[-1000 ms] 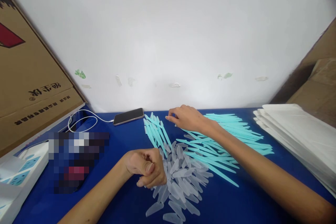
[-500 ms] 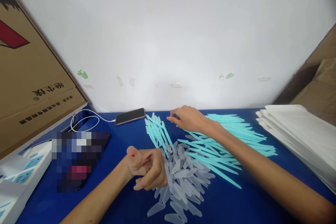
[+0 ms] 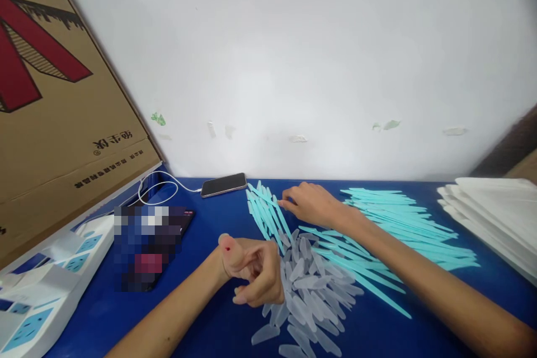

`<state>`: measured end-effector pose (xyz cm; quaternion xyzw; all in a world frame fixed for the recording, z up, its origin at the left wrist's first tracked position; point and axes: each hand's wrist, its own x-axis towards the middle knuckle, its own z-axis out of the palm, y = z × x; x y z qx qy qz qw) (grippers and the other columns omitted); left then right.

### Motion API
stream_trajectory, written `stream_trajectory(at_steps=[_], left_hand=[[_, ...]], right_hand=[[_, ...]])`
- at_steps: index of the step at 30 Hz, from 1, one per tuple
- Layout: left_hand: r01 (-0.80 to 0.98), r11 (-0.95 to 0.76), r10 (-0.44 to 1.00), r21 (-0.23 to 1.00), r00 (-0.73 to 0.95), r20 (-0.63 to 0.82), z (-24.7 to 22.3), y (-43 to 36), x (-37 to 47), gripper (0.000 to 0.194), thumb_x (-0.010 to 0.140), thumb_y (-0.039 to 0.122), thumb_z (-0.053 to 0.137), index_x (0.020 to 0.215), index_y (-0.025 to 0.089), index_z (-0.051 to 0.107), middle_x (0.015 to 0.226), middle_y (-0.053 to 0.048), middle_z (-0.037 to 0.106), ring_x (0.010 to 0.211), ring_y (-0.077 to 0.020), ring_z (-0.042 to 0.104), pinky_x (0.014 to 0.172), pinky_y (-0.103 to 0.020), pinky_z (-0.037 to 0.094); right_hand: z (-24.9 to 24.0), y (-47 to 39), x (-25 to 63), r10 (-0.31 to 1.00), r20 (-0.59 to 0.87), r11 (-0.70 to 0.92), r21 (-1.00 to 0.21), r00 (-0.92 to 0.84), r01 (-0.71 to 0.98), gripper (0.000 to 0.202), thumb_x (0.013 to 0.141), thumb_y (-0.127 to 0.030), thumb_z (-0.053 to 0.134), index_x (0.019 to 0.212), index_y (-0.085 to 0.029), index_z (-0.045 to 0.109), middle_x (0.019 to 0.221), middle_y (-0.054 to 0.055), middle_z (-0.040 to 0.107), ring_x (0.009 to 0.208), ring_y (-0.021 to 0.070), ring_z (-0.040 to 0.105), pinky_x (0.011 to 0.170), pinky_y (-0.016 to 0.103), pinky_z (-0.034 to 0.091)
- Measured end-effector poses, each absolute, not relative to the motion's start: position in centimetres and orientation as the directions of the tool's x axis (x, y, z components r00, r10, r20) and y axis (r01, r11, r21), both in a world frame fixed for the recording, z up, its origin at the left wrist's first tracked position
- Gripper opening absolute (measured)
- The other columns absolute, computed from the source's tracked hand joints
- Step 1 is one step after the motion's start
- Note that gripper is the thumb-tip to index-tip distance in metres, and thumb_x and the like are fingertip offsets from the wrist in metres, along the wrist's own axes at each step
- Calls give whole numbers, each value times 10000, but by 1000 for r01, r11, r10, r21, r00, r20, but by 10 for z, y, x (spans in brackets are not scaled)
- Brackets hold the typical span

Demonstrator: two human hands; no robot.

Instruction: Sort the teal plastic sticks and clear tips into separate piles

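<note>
My left hand [image 3: 255, 271] is held above the left edge of a heap of translucent plastic covers [image 3: 308, 291]. Its fingers are curled in and its thumb points up at me; whatever lies inside the curl is hidden. My right hand [image 3: 312, 201] reaches to the back of the table, palm down, fingers loosely bent and a little apart. Its fingertips are at the upper end of a small bunch of slim teal plastic sticks [image 3: 264, 212], some with translucent covers on their ends. I see nothing held in it. More teal sticks [image 3: 394, 218] lie spread beneath and beyond my right forearm.
A phone [image 3: 224, 184] on a white cable lies by the wall. To the left are a blurred-out dark object [image 3: 146, 249], a white power strip [image 3: 62, 285] and a large cardboard box [image 3: 84, 95]. White folded sheets [image 3: 495, 207] are stacked at the right.
The whole view has shifted, so things sit farther right in the picture. My right hand has come slightly nearer the small stick bunch. My left hand keeps its curled pose.
</note>
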<state>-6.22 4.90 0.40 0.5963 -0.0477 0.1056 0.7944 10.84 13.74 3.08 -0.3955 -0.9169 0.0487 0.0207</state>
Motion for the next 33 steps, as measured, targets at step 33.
stream_trajectory(at_steps=[33], left_hand=[[-370, 193, 856, 909, 517, 29, 5, 75, -84, 821, 917, 777, 170, 520, 150, 522, 468, 19, 320, 436, -95, 283, 425, -238, 191]], right_hand=[[12, 115, 87, 740, -10, 671, -44, -672, 740, 406, 1010, -453, 405, 957, -164, 685, 867, 115, 728, 829, 251, 695, 716, 354, 478]])
